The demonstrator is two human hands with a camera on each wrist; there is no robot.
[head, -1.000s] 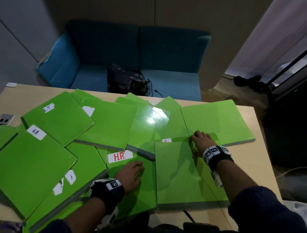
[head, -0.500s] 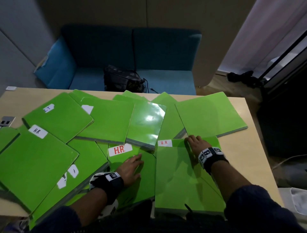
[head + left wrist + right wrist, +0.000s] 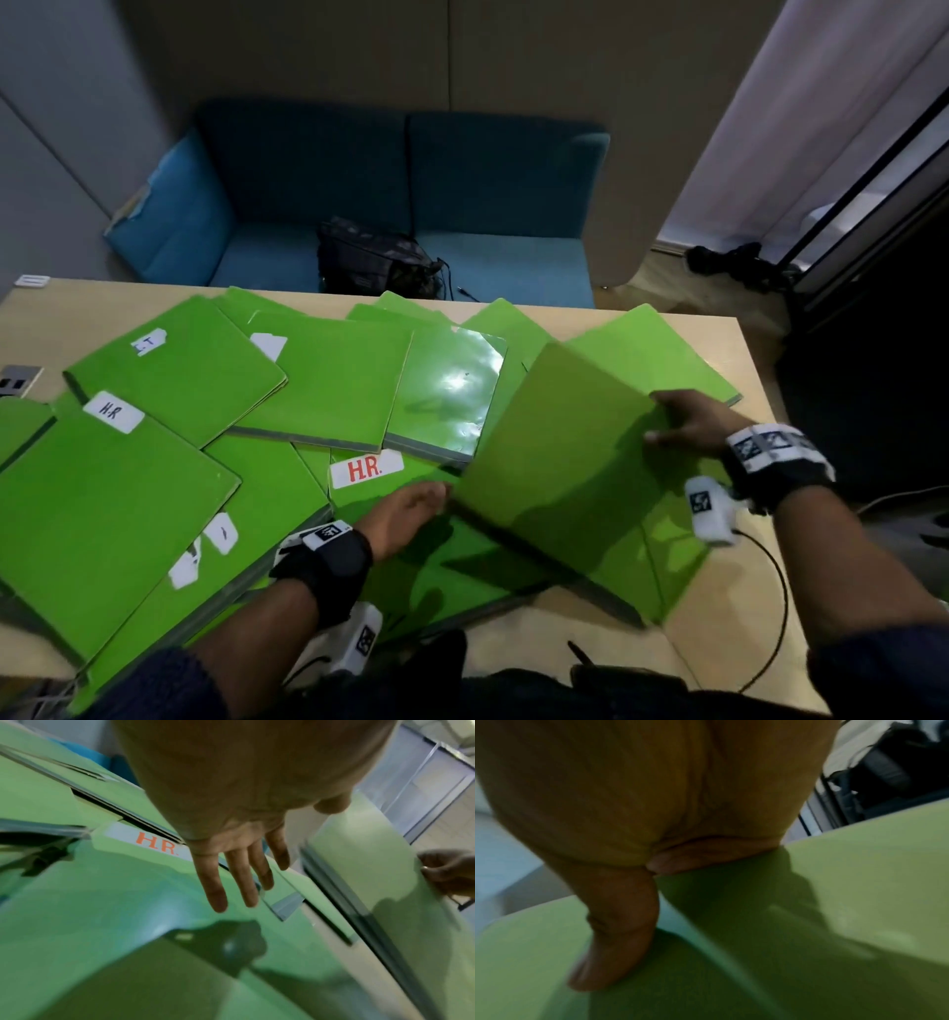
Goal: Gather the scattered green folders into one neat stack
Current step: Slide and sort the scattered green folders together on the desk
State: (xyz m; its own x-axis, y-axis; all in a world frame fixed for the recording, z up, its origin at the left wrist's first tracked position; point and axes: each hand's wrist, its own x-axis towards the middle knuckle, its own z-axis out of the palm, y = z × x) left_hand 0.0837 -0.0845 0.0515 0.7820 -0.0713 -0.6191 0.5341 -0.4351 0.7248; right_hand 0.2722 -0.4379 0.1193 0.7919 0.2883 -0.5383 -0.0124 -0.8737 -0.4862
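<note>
Several green folders lie scattered and overlapping over the wooden table. My right hand grips the right edge of one green folder and holds it tilted up off the pile, thumb on its top face. My left hand lies flat with straight fingers on the folder labelled "HR." in red, right beside the lifted folder's lower left edge. Another folder lies behind the lifted one at the far right.
More folders carry white labels, one "H.R" at the left. A glossy folder lies in the middle. Beyond the table stands a blue sofa with a dark bag. A cable hangs from my right wrist.
My right hand has taken hold of the near right folder and lifted it, tilted, off the pile. My left hand has stayed on the red "HR." folder.
</note>
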